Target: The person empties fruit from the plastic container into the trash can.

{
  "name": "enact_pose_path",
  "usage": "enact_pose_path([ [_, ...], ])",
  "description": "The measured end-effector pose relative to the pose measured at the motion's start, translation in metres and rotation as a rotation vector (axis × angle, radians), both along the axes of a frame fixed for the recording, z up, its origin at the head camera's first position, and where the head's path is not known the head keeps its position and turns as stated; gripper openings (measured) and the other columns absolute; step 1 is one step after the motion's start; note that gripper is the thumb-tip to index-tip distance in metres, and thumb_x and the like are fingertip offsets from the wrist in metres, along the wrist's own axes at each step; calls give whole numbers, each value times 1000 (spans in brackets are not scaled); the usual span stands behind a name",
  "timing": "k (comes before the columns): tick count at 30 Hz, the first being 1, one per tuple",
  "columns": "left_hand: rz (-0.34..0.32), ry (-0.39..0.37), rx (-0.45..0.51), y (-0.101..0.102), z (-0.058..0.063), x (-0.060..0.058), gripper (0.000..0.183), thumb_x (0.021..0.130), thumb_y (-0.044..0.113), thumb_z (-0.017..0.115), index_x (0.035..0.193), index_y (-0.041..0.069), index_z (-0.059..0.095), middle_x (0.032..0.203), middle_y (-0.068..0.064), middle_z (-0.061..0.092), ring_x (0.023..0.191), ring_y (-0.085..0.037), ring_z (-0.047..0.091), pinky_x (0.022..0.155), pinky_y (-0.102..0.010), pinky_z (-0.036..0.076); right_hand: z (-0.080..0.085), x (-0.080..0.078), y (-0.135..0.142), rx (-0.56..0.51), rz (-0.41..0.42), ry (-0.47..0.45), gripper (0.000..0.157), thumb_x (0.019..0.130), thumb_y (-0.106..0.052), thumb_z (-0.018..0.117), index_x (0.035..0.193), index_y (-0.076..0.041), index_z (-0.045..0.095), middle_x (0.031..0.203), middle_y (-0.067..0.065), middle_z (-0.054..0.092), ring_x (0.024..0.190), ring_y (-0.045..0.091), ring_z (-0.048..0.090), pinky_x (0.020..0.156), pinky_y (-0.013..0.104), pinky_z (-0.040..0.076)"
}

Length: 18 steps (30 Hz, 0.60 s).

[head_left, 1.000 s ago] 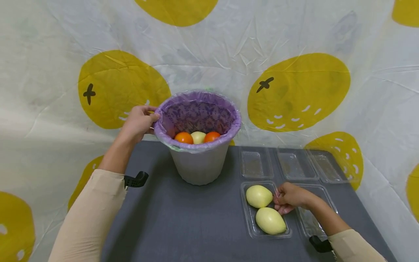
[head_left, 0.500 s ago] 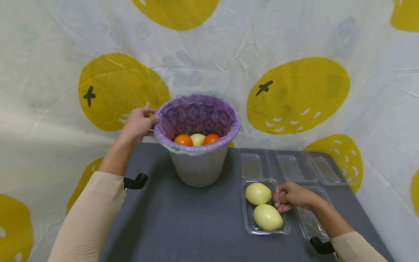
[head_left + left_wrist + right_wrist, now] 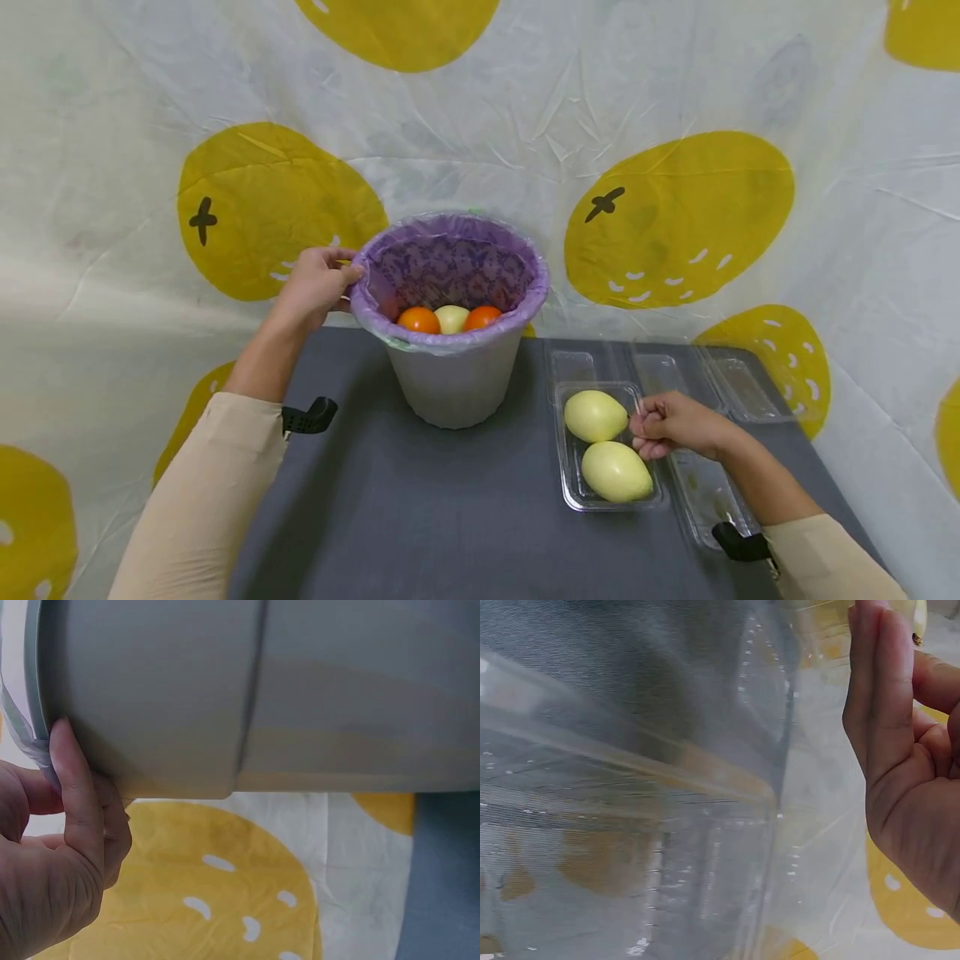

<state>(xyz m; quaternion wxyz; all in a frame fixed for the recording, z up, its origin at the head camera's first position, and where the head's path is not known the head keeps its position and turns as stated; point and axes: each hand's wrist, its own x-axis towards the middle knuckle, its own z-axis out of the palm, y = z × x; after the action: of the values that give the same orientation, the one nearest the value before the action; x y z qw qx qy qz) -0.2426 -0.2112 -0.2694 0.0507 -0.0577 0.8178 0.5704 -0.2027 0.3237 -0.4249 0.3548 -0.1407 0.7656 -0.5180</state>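
Observation:
My left hand [image 3: 313, 286] grips the left rim of a pale bin [image 3: 453, 387] lined with a purple patterned bag [image 3: 450, 258]. In the left wrist view its fingers [image 3: 79, 787] lie against the bin's outside, just below the rim. My right hand [image 3: 678, 425] pinches the right edge of a clear plastic tray [image 3: 572, 492], which looks raised off the table. Two pale yellow oval fruits [image 3: 596, 415] lie in that tray, one behind the other. Inside the bin, two orange-red tomato-like fruits [image 3: 418, 320] flank a pale yellow one [image 3: 452, 319].
Several other clear plastic trays [image 3: 750, 390] stand at the back right of the dark grey table [image 3: 420, 517]. Another clear tray [image 3: 705, 500] lies under my right forearm. A white sheet [image 3: 480, 125] printed with yellow fruit hangs close behind the table.
My right hand has raised the tray with the two pale yellow fruits and moved it away from me, over the front of the back trays. My left hand stays on the bin's rim.

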Motion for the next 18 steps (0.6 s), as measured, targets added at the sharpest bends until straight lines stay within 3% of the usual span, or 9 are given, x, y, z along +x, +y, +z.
enact_pose_path([
  [9, 1, 2, 9, -1, 0, -1, 48, 108, 16, 52, 152, -3, 44, 118, -14, 55, 77, -8, 68, 67, -26, 63, 29, -13, -5, 25, -40, 48, 25, 107, -6, 54, 114, 18, 55, 92, 10, 69, 80, 13, 72, 72, 29, 64],
  [18, 1, 5, 4, -1, 0, -1, 48, 108, 16, 53, 151, -3, 46, 119, -15, 56, 76, -8, 69, 67, -26, 63, 49, -29, -3, 32, -44, 50, 19, 107, -9, 55, 111, 10, 59, 90, 6, 71, 77, 11, 72, 71, 28, 63],
])
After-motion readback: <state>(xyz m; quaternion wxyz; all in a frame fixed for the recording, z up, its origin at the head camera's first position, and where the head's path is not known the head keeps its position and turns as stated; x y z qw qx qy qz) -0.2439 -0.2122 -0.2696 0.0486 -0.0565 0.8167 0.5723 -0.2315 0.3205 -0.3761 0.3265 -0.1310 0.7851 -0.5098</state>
